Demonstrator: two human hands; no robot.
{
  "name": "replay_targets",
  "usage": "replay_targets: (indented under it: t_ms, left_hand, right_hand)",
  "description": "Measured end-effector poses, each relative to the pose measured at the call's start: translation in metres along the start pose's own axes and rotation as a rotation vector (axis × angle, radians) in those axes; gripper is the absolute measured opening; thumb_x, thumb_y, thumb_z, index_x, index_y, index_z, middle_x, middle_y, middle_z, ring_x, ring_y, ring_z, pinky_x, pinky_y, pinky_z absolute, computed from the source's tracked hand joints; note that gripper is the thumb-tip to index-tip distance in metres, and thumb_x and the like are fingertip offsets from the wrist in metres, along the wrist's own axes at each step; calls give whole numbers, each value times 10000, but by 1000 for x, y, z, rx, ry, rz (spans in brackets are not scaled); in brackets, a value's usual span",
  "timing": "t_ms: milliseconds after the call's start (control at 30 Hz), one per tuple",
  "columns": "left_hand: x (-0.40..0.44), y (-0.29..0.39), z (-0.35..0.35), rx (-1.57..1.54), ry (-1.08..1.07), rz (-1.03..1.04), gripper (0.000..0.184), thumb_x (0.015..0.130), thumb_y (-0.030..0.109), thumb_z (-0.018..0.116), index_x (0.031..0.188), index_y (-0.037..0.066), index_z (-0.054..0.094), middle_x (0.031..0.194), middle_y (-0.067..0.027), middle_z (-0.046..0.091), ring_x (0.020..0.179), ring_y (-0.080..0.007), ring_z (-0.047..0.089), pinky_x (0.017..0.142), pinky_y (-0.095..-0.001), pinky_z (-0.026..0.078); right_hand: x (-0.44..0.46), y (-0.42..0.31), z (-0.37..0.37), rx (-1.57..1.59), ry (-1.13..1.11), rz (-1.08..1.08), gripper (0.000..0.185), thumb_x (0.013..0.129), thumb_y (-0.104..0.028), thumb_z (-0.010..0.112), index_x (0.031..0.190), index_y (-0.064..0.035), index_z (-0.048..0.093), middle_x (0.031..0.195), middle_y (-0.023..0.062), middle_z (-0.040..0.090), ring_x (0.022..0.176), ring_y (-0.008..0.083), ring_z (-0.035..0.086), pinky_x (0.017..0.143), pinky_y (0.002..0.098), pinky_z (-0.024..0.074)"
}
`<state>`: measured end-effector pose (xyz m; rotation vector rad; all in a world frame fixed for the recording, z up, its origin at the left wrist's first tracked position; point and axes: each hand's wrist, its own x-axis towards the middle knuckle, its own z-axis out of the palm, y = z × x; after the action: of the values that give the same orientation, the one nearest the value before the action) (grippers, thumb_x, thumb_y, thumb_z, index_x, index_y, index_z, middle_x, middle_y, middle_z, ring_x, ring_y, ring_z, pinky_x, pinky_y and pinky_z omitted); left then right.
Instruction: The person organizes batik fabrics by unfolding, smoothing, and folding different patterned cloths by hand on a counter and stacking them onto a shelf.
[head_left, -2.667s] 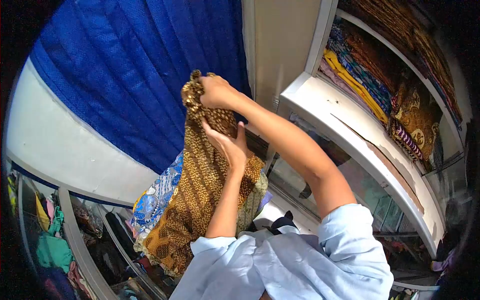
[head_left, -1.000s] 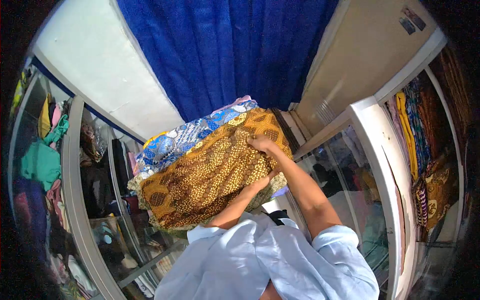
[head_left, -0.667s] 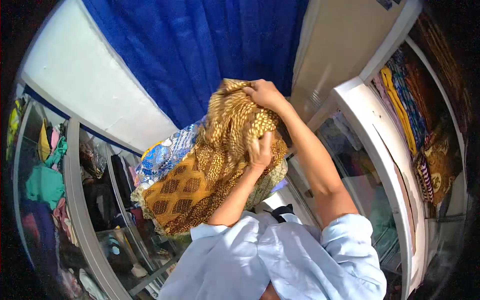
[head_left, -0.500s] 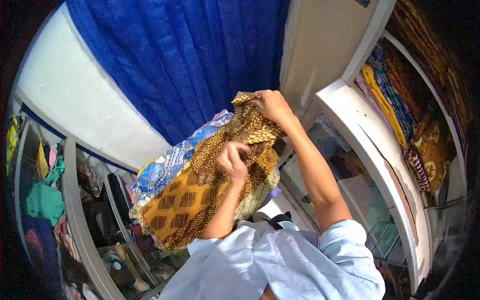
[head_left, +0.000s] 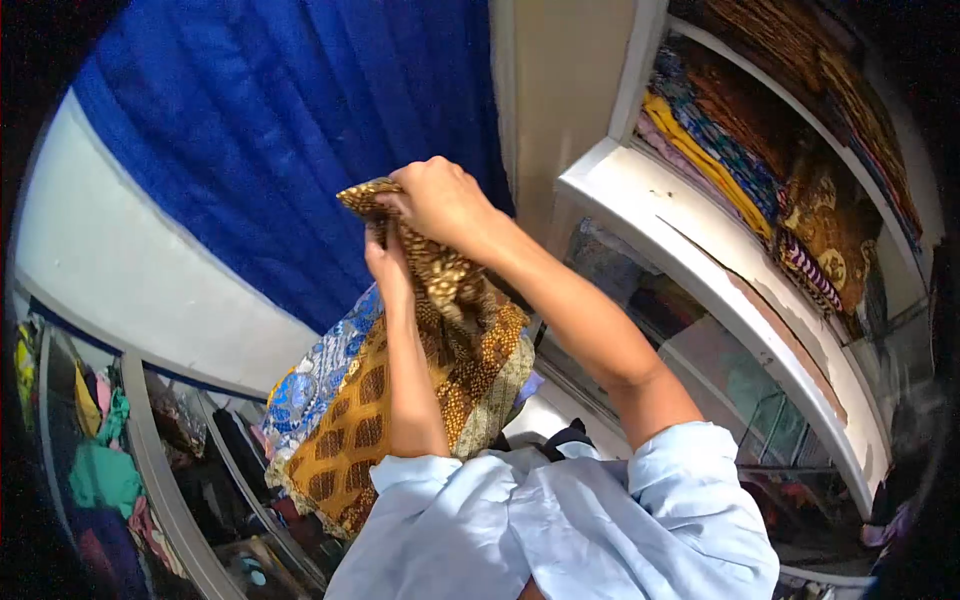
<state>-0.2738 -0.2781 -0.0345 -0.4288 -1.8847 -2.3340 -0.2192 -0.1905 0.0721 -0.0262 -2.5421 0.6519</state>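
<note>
A brown-and-gold batik cloth (head_left: pixel 340 410) hangs in front of me, with a dotted part bunched up at the top and a diamond-patterned part lower down. My right hand (head_left: pixel 440 200) is closed on the gathered upper edge, whose folded tip sticks out to the left. Just below it, my left hand (head_left: pixel 388 262) grips the same cloth, its fingers partly hidden by the fabric. Behind the brown cloth, a blue-and-white patterned cloth (head_left: pixel 318 362) shows on the left.
A blue curtain (head_left: pixel 300 130) hangs ahead. On the right stands a white-framed glass cabinet (head_left: pixel 640 205), with folded fabrics including a yellow cloth (head_left: pixel 700 160) on the shelf above. Glass-fronted cases (head_left: pixel 150 440) holding clothes line the left side.
My right hand has swung left with the cloth's upper edge. My left hand has risen from the middle of the cloth to just below my right. The view has turned somewhat right.
</note>
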Motion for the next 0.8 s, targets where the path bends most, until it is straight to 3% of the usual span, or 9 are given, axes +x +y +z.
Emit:
replay_targets:
  t_ms: [200,267,333,433,467,533,667,733,800]
  left_hand:
    - [50,29,37,4,-58,43,259,854,87,481,1077,-25,551,974,-80,615,849,-146,562,771,-283,438]
    - [70,53,70,202,-96,329,257,850,89,478,1071,-3,570,939,-100,634,816,-189,588,783,-283,438]
    - [70,88,111,252,-151,512,300,845,173,495,1087,11,565,1074,-160,594,955,-278,557,840,-376,422]
    - [26,128,177,533,-228,578,571,854,453,436,1278,71,415,1372,-219,286,1266,-413,212,982,-570,209]
    - [3,134,199,617,-272,516,671,848,541,400,1350,100,335,1439,-213,161,1323,-436,65,1010,-624,107]
    - [-30,115,243,742,-436,496,738,847,632,298,1413,171,186,1468,-177,35,1331,-431,-15,1011,-638,6]
    - [-106,44,299,821,-882,330,686,855,586,318,1409,193,222,1466,-171,90,1330,-434,-20,1020,-614,-54]
    - [-129,27,304,1216,-1019,507,653,851,592,304,1381,209,307,1455,-143,178,1330,-433,43,1020,-617,-48]
    - [-131,17,310,1177,-951,547,636,847,601,290,1349,220,374,1435,-126,248,1329,-421,100,1019,-624,-36]
  right_hand:
    - [8,16,-36,185,352,45,211,788,-150,534,907,-32,662,825,238,598,778,383,597,714,416,491]
    - [4,24,-72,167,603,-29,194,761,-98,531,873,-19,668,808,225,616,760,372,616,729,421,500]
    - [-11,38,-113,110,816,-21,202,780,-117,534,883,5,659,816,228,620,765,352,628,722,394,502]
    - [-42,97,-167,-115,1089,79,276,843,-231,539,914,17,637,862,235,619,796,351,625,696,413,479]
    - [-69,91,-191,35,970,245,282,857,-234,518,940,14,624,865,235,618,814,353,620,692,410,472]
    - [-112,138,-206,-125,1057,353,272,867,-225,495,927,15,610,812,245,609,783,393,602,655,420,464]
    - [-197,204,-201,-338,795,743,238,850,-164,511,845,69,555,726,255,602,658,370,609,592,419,469]
    - [-214,205,-190,-307,592,1001,333,825,-155,540,1062,75,495,783,285,600,754,386,617,653,432,494]
    - [-219,208,-187,-245,617,991,461,809,-109,520,1204,99,403,793,317,590,783,407,612,673,458,486]
